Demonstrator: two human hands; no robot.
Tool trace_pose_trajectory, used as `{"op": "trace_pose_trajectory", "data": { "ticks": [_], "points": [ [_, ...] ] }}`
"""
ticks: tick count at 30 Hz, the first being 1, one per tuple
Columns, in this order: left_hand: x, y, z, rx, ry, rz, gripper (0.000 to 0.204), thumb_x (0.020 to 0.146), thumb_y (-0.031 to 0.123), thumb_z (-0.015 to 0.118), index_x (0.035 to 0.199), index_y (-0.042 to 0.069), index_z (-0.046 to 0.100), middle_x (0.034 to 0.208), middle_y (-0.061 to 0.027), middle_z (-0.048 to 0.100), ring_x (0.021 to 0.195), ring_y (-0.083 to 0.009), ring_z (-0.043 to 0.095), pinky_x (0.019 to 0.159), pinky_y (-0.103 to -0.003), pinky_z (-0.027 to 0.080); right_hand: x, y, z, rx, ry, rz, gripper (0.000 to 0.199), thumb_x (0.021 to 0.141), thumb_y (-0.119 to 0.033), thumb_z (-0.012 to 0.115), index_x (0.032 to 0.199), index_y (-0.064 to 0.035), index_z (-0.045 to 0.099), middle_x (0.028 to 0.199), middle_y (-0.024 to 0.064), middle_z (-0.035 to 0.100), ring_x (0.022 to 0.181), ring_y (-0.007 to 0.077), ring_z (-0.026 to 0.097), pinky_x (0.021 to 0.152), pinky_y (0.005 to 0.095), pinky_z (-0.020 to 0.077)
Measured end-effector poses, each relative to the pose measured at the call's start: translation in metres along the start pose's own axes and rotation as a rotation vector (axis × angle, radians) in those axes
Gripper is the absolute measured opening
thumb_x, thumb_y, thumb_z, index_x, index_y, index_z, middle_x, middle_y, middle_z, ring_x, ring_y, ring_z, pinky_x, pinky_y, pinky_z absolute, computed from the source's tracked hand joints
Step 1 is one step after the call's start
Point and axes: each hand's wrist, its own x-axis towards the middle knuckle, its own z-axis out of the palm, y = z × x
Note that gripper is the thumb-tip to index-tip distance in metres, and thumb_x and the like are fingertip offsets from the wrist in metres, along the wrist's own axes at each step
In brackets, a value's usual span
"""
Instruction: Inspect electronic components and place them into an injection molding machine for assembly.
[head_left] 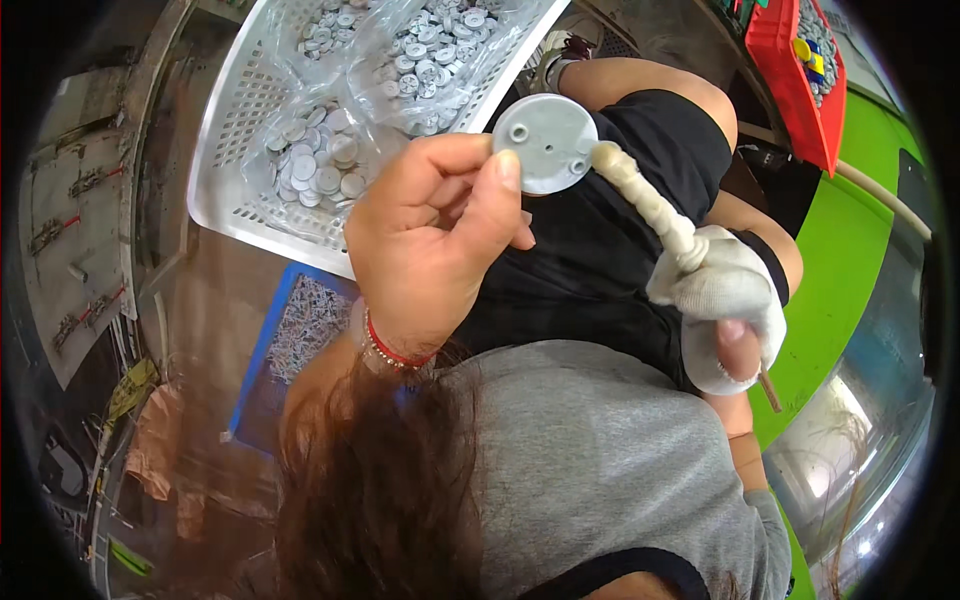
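Note:
My left hand point(430, 215) pinches a round grey plastic disc point(548, 152) by its left edge, between thumb and fingers. The disc's face is turned toward me and shows small raised rings and a centre hole. My right hand point(722, 305) wears a white glove with the thumb bare. From it a beige, ridged, wrapped length point(650, 207) reaches to the disc's right edge; whether that is a wrapped finger or a tool, I cannot tell. Below the closed glove pokes the end of a thin brown stick point(769, 392). The other fingers are hidden.
A white perforated basket point(212, 165) at the upper left holds plastic bags of grey discs point(320, 165). Beside it lies a blue tray point(262, 355) of small pieces. At the right, a red bin point(832, 125) of grey parts adjoins a green surface point(850, 270).

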Motion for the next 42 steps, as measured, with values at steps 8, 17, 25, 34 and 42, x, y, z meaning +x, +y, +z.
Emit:
{"op": "trace_pose_trajectory", "data": {
  "ticks": [8,17,25,34,42],
  "points": [
    [0.003,-0.003,0.001,0.051,-0.06,-0.019,0.015,0.086,0.003,0.058,0.097,-0.007,0.054,0.077,-0.0102,0.063,0.061,-0.01,0.059,0.055,-0.022,0.049,0.006,-0.014,0.009,0.04,0.031,0.201,0.031,0.089,-0.027,0.049,0.089,0.0002,0.064,0.09,0.0172,0.061,0.082,0.0323,0.06,0.073,0.0362,0.0477],
    [0.002,-0.021,-0.002,0.332,-0.03,0.19,0.016,0.083,0.006,0.063,0.096,-0.003,0.058,0.072,-0.0068,0.063,0.058,-0.0092,0.059,0.051,-0.022,0.048,0.009,-0.008,0.012,0.041,0.04,0.132,0.029,0.09,-0.024,0.048,0.089,0.0,0.063,0.084,0.0153,0.06,0.074,0.0295,0.059,0.068,0.0348,0.0476],
    [0.029,-0.031,-0.028,1.1,-0.173,1.147,0.026,0.075,0.006,0.067,0.099,0.001,0.057,0.1,-0.0129,0.064,0.067,-0.0177,0.062,0.049,-0.025,0.047,0.006,0.01,0.025,1.551,0.52,0.919,0.016,0.083,-0.019,0.047,0.084,-0.0057,0.055,0.064,0.0041,0.046,0.05,0.0135,0.037,0.045,0.0259,0.035],
    [0.041,-0.006,-0.03,1.041,-0.3,1.476,0.021,0.066,-0.003,0.067,0.085,0.0,0.058,0.099,-0.0132,0.063,0.067,-0.0188,0.058,0.052,-0.022,0.048,0.009,-0.008,0.009,1.21,0.6,0.807,0.024,0.081,-0.03,0.05,0.075,-0.0072,0.053,0.068,0.0111,0.054,0.054,0.0167,0.047,0.047,0.0257,0.0381],
    [0.045,-0.009,-0.028,1.04,-0.339,1.477,0.02,0.068,-0.001,0.068,0.083,0.0,0.056,0.1,-0.0141,0.061,0.071,-0.0207,0.057,0.055,-0.027,0.05,0.009,-0.019,-0.001,0.369,0.052,0.327,0.032,0.086,-0.025,0.046,0.077,0.0024,0.061,0.069,0.0141,0.058,0.065,0.0268,0.059,0.066,0.0343,0.0467]
  ]
}}
